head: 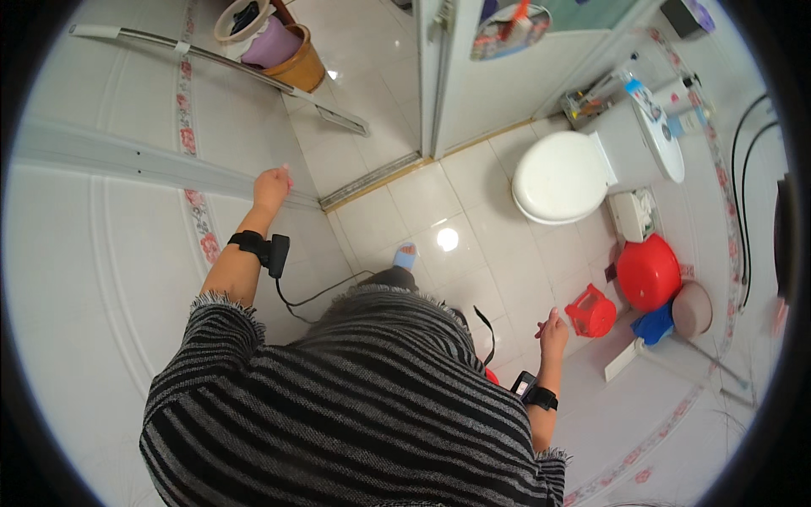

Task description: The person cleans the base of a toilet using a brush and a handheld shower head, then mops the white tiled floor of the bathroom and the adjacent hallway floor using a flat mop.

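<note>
My left hand (pixel 272 189) hangs in the air before the tiled wall on the left, near the frame of a sliding door. Its fingers are curled, and the palm side is hidden. Low on the right, my right hand (pixel 552 331) is held beside a red plastic stool (pixel 591 312). Its fingers are loosely bent and a little apart, with nothing seen in them. Each forearm wears a black strap with a small device; a cable runs from the left device (pixel 278 256) towards my body.
A white toilet (pixel 561 176) with its lid down stands ahead right. Nearby are a waste bin (pixel 632 215), red basin (pixel 649 272) and blue cloth (pixel 652 324). A raised door track (pixel 374 180) crosses the floor ahead. Beyond, a flat mop (pixel 234 63) leans near a wooden bucket (pixel 304 66).
</note>
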Demonstrator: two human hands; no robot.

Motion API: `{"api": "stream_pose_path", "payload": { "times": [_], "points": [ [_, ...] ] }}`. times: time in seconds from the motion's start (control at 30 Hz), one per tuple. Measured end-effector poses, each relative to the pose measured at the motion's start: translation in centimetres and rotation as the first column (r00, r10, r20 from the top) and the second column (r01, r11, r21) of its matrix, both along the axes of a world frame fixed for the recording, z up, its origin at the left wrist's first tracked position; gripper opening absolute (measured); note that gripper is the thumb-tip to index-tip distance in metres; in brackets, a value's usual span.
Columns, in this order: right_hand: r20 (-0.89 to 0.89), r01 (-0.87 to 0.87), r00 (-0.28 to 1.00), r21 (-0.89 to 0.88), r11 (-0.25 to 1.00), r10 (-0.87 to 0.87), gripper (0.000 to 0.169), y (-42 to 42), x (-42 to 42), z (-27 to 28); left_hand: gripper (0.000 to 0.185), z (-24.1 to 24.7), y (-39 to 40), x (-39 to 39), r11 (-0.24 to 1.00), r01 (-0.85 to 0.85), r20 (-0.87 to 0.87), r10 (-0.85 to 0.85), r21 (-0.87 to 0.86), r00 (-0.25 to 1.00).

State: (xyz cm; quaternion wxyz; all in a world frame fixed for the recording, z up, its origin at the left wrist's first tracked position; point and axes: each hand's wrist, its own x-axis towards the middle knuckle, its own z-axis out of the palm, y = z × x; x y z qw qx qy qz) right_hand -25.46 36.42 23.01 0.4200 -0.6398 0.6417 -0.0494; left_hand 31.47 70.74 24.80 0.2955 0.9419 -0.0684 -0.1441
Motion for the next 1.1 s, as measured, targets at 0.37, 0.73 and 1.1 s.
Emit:
{"api": "stream_pose_path", "payload": {
  "times": [0.37,0.73,1.1],
  "points": [
    [-0.028,-0.503,0.862,-0.163,0.849,0.506,0.072,-9.1,11.9,0.6,0.087,11.1,-0.5,14.6,0.953,-0.046,0.359,0.157,-0.299,0.920],
    [-0.136,-0.553,0.830,-0.079,0.829,0.541,0.042,-9.4,19.3,3.7,0.127,23.3,0.2,27.1,0.609,-0.308,0.218,0.637,-0.731,0.740],
    [-0.213,-0.411,0.892,-0.015,0.912,0.398,0.038,0.1,25.4,5.1,0.045,20.4,4.4,44.3,0.471,-0.046,0.234,0.518,-0.881,0.823]
  ]
}}
